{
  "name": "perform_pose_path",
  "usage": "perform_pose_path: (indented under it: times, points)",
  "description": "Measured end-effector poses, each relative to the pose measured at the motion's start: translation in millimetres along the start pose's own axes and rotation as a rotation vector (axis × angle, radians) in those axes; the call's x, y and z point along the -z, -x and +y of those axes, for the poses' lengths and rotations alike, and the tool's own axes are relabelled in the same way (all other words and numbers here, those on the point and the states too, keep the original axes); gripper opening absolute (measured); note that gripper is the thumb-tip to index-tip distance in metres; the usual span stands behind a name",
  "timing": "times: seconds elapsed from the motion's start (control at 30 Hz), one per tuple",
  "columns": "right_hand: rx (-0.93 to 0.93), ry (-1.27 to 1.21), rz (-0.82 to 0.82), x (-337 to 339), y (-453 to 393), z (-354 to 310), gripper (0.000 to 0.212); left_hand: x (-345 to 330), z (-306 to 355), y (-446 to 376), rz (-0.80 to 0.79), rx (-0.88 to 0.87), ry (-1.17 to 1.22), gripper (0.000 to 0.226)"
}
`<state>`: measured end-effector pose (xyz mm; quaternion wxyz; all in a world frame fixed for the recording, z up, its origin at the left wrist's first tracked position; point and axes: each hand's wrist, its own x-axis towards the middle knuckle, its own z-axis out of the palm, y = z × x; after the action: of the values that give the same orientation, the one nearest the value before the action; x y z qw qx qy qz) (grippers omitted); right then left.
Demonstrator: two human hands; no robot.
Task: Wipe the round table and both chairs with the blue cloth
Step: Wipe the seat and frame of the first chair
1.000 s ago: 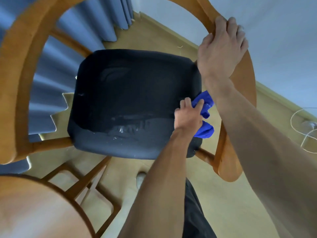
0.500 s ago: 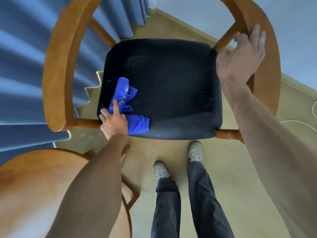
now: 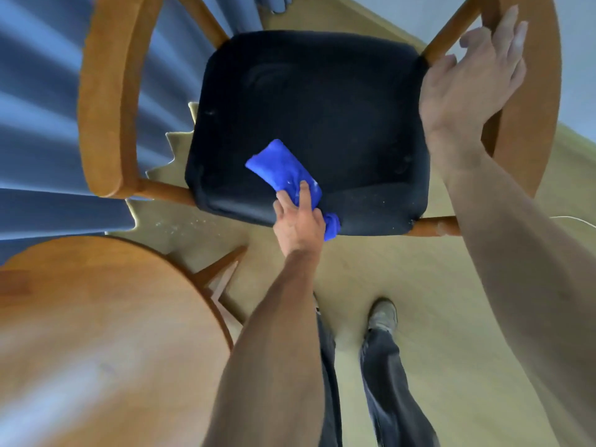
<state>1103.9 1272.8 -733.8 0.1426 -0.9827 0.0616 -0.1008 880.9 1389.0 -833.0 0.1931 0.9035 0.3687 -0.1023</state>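
Observation:
A wooden chair with a curved back rail and a black padded seat stands in front of me. The blue cloth lies bunched on the seat's front part. My left hand holds it against the front edge, two fingers stretched on top and an end of the cloth sticking out to the right of the palm. With straight, spread fingers, my right hand rests against the chair's right rail. The round wooden table fills the lower left.
Blue curtains hang at the left behind the chair. My legs and a shoe stand on the pale wooden floor in front of the seat. A white cable lies on the floor at the right edge.
My left hand has slid the cloth from the seat's right edge to the left front corner, then back right to the middle of the front edge. My right hand stayed on the rail.

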Motion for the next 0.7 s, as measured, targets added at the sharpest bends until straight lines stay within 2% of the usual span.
perform_pose_path:
  times: [0.17, 0.3, 0.4, 0.5, 0.57, 0.7]
  points:
    - [0.08, -0.031, 0.003, 5, 6, 10, 0.039, -33, 110, 46, -0.159, -0.077, 0.117, 0.061]
    - [0.122, -0.016, 0.022, 2, 16, 14, 0.039, -30, 160, 54, -0.25, -0.209, 0.192, 0.042]
    - [0.152, -0.017, 0.016, 3, 16, 15, 0.043, -26, 153, 47, -0.236, -0.233, 0.207, 0.039]
    - [0.158, -0.028, 0.005, 5, 17, 16, 0.044, -24, 139, 43, -0.189, -0.342, 0.091, 0.037]
    - [0.162, -0.034, 0.013, 5, 17, 17, 0.042, -26, 127, 40, -0.178, -0.326, 0.039, 0.038]
    - [0.142, -0.101, 0.001, 10, 20, 14, 0.038, -30, 79, 56, -0.133, -0.244, -0.043, 0.056]
